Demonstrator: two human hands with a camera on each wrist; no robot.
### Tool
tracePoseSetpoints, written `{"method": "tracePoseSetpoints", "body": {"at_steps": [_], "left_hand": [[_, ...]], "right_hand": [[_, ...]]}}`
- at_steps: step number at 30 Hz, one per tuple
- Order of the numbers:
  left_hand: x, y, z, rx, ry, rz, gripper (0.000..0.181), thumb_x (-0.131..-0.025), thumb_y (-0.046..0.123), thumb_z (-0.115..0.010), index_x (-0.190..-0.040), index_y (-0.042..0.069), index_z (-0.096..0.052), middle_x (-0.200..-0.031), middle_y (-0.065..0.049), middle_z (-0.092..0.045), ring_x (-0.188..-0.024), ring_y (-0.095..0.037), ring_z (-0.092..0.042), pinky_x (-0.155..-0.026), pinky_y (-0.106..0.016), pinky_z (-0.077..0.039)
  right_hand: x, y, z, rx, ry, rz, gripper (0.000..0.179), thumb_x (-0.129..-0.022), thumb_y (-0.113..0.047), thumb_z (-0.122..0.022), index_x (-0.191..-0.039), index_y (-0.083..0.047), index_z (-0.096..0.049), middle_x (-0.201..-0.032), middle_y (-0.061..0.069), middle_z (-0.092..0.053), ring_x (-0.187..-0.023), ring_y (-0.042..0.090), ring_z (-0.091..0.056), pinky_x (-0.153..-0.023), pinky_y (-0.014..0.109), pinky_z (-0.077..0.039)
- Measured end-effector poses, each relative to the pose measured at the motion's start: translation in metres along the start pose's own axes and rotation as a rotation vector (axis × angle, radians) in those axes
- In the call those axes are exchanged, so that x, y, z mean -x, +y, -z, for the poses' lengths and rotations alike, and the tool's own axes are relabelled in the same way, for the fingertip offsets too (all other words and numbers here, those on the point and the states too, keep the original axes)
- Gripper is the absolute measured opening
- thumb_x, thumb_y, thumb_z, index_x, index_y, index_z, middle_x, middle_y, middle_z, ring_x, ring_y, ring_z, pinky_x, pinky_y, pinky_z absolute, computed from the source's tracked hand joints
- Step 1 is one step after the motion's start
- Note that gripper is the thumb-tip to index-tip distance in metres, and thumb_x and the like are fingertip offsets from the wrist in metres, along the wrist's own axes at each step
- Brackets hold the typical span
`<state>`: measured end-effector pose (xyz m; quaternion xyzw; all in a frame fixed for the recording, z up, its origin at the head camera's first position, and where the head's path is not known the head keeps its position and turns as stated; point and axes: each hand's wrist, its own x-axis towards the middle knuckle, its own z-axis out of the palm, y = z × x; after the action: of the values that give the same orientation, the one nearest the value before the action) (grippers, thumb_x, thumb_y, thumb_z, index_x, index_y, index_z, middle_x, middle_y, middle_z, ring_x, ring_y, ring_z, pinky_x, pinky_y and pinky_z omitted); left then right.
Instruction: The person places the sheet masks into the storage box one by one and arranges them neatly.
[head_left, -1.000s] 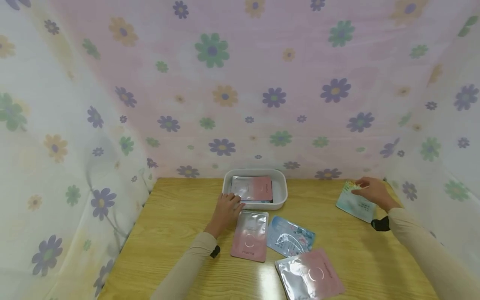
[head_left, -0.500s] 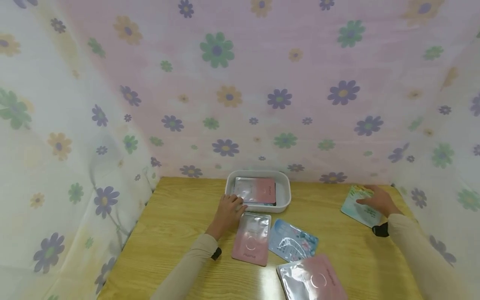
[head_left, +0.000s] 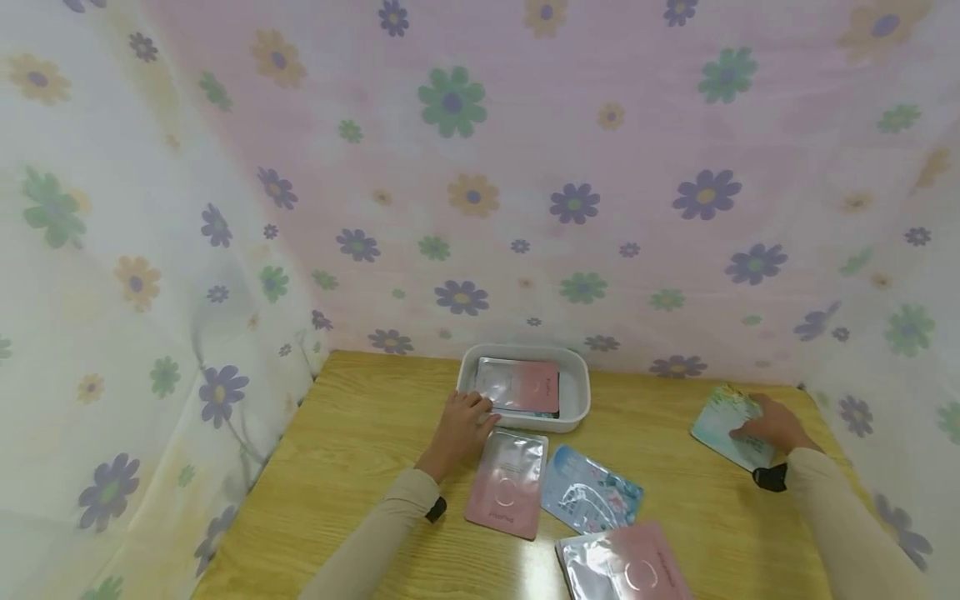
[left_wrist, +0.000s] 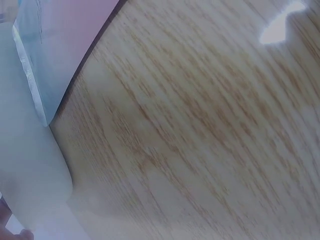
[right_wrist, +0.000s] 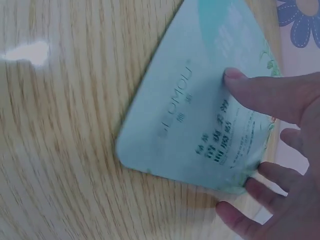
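My left hand (head_left: 459, 429) grips the near left rim of the white plastic tray (head_left: 576, 392), fingers over the edge. Inside the tray lies a silver-and-pink face mask packet (head_left: 517, 383) over others. At the right, my right hand (head_left: 780, 425) holds a pale teal face mask packet (head_left: 729, 429) close over the table. In the right wrist view, my thumb lies on its printed face (right_wrist: 175, 115) and the other fingers are at its edge. The left wrist view shows mainly the tray wall (left_wrist: 30, 160), with fingertips in the lower left corner.
In front of the tray lie a silver-and-pink packet (head_left: 510, 483) and a blue floral packet (head_left: 588, 492). A stack of pink packets (head_left: 626, 567) overlaps the blue one's near edge. Flowered cloth (head_left: 525, 167) encloses the wooden table (head_left: 375, 417) at the back and sides.
The head view has shifted, so everything sits a little further right and lower. My right hand has moved round to the teal packet's right edge. My left hand stays on the tray.
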<state>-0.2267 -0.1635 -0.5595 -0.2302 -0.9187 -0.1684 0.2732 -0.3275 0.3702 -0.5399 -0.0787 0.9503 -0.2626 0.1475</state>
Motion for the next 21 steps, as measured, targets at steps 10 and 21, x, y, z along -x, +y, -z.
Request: {"method": "tracePoseSetpoints", "body": {"at_steps": [10,21], "left_hand": [[0.000,0.004,0.003,0.017,-0.035,0.028,0.019,-0.089,0.025,-0.067,-0.092,0.007,-0.066,-0.086,-0.004,-0.059,-0.081,-0.025,-0.053,-0.087,-0.049,-0.043],[-0.001,0.006,0.001,0.045,0.011,0.038,0.017,-0.085,0.022,-0.071,-0.090,0.007,-0.066,-0.085,-0.005,-0.058,-0.078,-0.025,-0.054,-0.087,-0.053,-0.043]], "right_hand": [[0.017,0.000,-0.001,0.043,-0.040,-0.074,0.102,-0.075,-0.048,-0.075,-0.130,0.021,-0.024,-0.122,0.052,-0.021,-0.105,0.069,-0.019,-0.080,0.072,-0.027],[0.039,0.027,-0.020,-0.131,0.082,-0.068,0.084,-0.080,-0.040,-0.074,-0.124,0.019,-0.033,-0.125,0.045,-0.032,-0.107,0.060,-0.036,-0.081,0.062,-0.039]]}}
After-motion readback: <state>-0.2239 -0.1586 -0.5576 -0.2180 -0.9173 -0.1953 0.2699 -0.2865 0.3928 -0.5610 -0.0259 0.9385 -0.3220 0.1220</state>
